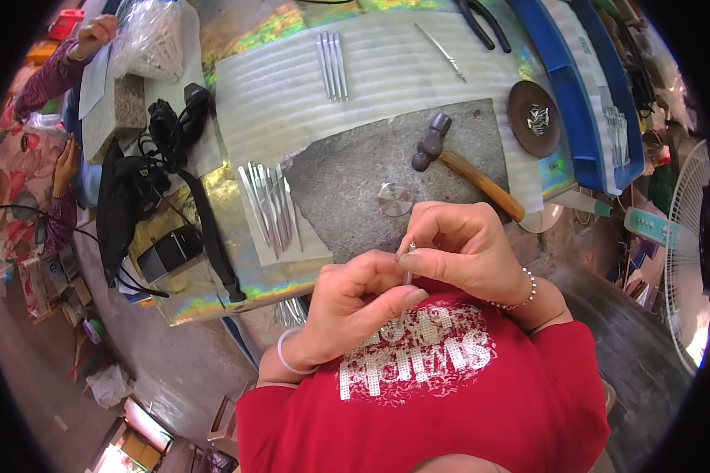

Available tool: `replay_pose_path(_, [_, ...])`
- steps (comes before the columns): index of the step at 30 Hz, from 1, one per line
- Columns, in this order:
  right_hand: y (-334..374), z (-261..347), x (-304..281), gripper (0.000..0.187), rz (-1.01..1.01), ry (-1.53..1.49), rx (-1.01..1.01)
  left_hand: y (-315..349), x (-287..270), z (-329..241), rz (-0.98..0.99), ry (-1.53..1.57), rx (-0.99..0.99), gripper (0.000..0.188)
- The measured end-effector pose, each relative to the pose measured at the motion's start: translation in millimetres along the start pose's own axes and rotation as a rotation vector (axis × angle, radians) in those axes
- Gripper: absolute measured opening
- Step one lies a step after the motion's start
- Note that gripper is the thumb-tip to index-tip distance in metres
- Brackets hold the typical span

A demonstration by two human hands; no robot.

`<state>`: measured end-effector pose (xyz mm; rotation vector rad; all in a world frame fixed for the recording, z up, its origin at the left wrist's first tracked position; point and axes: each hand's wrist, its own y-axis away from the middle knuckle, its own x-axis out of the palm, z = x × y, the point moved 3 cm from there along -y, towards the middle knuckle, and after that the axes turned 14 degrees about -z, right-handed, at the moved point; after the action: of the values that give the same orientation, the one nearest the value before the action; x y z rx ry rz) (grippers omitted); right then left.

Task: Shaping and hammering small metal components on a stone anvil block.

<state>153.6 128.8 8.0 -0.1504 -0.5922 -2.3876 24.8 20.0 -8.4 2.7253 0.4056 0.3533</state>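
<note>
In front of my chest both hands meet at a slim, shiny metal rod, held roughly upright. My right hand pinches its upper end between thumb and forefinger. My left hand has its fingers curled against the rod from the other side; part of the rod is hidden by them. Just beyond my hands lies a grey stone slab, with a round shiny disc on it. A ball-peen hammer with a wooden handle rests across the slab's right part. Left of it, several slim metal sticks lie loosely on white sheet.
Farther back are a neat row of metal sticks, a single stick and black-handled pliers. A brown dish holds small metal pieces beside a blue tray. Black straps and cables lie left; a co-worker's hand shows beyond. A fan stands right.
</note>
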Motion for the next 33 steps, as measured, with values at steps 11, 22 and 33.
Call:
replay_pose_path(11, [-4, -7, 9, 0.006, 0.009, -0.174, 0.277, -5, 1, 1, 0.209, 0.401, -0.248, 0.012])
replay_pose_path(22, [-11, -11, 10, 0.007, -0.019, -0.137, 0.285, -11, 0, 3, 0.229, 0.424, -0.29, 0.014])
replay_pose_path(33, [-7, -9, 11, 0.006, 0.034, -0.182, 0.201, -4, 3, -2, 0.194, 0.331, -0.211, 0.014])
